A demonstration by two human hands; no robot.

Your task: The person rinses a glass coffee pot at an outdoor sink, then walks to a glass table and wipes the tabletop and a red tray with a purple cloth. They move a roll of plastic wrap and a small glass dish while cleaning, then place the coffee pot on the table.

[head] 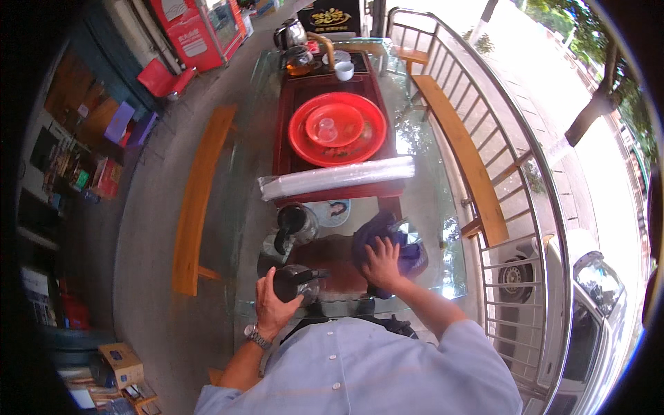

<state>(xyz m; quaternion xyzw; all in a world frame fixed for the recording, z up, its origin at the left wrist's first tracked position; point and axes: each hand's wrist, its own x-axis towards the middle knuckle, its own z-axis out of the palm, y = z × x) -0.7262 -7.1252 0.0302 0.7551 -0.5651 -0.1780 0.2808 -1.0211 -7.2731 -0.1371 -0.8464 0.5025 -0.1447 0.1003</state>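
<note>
My left hand [277, 306] is curled around a glass pot with a black lid and handle [296, 283] near the table's front edge. A similar pot [295, 222] stands just beyond it. My right hand [384, 262] lies with spread fingers on a dark blue cloth or bag [369, 243] at the right; what is under the palm is hidden. Farther off, a clear plastic-wrapped roll [337, 177] lies across the dark red tea tray [282, 111]. Behind the roll, a red plastic basin [296, 127] holds a smaller red basin [316, 124] with clear plastic cups [327, 130].
Glass covers the table [244, 171]. At its far end stand a metal kettle [294, 32], a glass teapot [299, 61] and a white cup [344, 71]. Wooden benches flank it, left [205, 192] and right [456, 150], with a metal railing [519, 171] beyond the right one.
</note>
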